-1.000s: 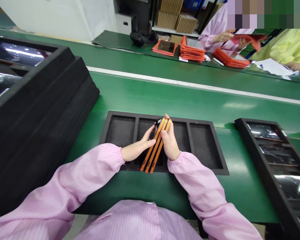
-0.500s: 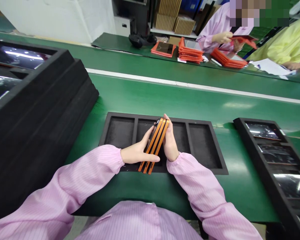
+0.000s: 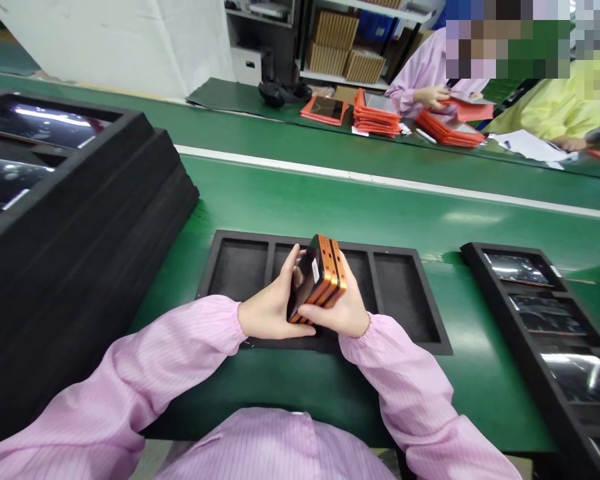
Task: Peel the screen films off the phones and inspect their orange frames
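Note:
A small stack of smartphones (image 3: pixel 325 270) with orange frames and dark glass is held upright between both hands, tilted with one short edge toward me. From the left, my left hand (image 3: pixel 270 307) wraps the stack, its thumb along the lower edge. My right hand (image 3: pixel 347 303) closes on the other side, thumb across the near bottom corner. A small white label shows on the outer phone's dark face. Beneath the phones lies a black foam tray (image 3: pixel 405 293) with rectangular compartments; the hands hide its middle ones.
On the left rises a tall stack of black trays (image 3: pixel 130 193) with phones on top. Another black tray (image 3: pixel 500 300) holding phones lies at right. Beyond the white line (image 3: pixel 355 176), orange-red sleeves (image 3: pixel 377 113) are piled near a co-worker's hand (image 3: pixel 433 98) and a person in yellow.
The phone stack has been turned so its short orange ends face up toward me. My right thumb has come round to the near side. The co-worker's hands have moved slightly.

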The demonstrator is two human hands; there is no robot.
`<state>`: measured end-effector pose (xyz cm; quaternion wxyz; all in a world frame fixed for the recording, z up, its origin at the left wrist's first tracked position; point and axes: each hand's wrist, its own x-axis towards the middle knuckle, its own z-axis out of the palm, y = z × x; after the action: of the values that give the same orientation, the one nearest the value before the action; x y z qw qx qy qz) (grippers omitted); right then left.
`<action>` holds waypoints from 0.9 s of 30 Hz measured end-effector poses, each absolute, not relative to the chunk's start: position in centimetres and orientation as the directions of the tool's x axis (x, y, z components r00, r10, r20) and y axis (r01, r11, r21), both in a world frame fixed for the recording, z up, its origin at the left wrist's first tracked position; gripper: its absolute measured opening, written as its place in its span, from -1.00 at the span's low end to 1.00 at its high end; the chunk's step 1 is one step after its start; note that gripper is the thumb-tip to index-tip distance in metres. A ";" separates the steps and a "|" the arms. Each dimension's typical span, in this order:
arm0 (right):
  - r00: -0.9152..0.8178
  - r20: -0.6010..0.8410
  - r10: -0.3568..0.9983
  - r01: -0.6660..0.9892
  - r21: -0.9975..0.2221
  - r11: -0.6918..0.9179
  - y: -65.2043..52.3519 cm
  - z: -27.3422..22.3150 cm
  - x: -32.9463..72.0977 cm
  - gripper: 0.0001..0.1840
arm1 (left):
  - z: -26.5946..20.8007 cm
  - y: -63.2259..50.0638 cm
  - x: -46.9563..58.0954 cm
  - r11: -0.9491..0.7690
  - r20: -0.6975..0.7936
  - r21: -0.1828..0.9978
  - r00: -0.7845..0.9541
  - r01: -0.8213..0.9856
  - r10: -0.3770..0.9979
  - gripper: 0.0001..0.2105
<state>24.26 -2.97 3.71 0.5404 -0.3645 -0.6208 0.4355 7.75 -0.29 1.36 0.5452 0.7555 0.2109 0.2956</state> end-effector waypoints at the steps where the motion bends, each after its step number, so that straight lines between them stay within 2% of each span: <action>1: -0.151 0.440 0.885 -0.017 -0.896 0.443 -3.2 3.7 24.2 -0.07 | 1.1 -0.1 7.7 -0.391 0.280 0.920 0.737 -0.024 0.615 0.28; 3: -0.145 0.562 0.814 0.005 -0.822 0.569 -3.6 3.0 24.0 -0.03 | 0.6 0.2 7.5 -0.486 0.348 0.873 0.741 -0.034 0.574 0.25; 7: -0.154 0.677 0.719 0.129 -0.708 0.694 -3.7 0.9 23.9 0.08 | -0.5 0.6 7.2 -0.580 0.338 0.811 0.754 0.070 0.563 0.14; 13: -0.128 0.829 0.545 0.154 -0.526 0.836 -3.3 0.0 23.6 0.24 | -1.8 0.9 7.3 -0.832 0.620 0.554 0.684 -0.033 0.385 0.08; 18: -0.101 0.826 0.555 0.165 -0.536 0.828 -3.4 -0.3 23.1 0.16 | -1.7 1.0 7.5 -0.852 0.651 0.519 0.674 -0.060 0.349 0.08; 21: -0.145 0.828 0.542 0.158 -0.521 0.839 -3.6 -0.3 23.1 0.12 | -1.1 0.9 7.6 -0.860 0.715 0.494 0.624 -0.131 0.315 0.07; 25: -0.299 0.795 0.529 0.319 -0.439 0.840 -3.9 1.3 23.8 0.19 | -0.1 1.0 7.6 -0.889 0.803 0.416 0.536 -0.194 0.259 -0.05; 27: -0.355 0.730 0.584 0.363 -0.469 0.806 -4.2 2.4 24.5 0.15 | 0.3 0.9 7.5 -0.887 0.791 0.431 0.542 -0.168 0.282 -0.03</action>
<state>24.45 -4.16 2.36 0.4878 -0.2904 -0.8153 0.1135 7.47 0.92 0.30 0.2356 0.8460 0.0338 0.4771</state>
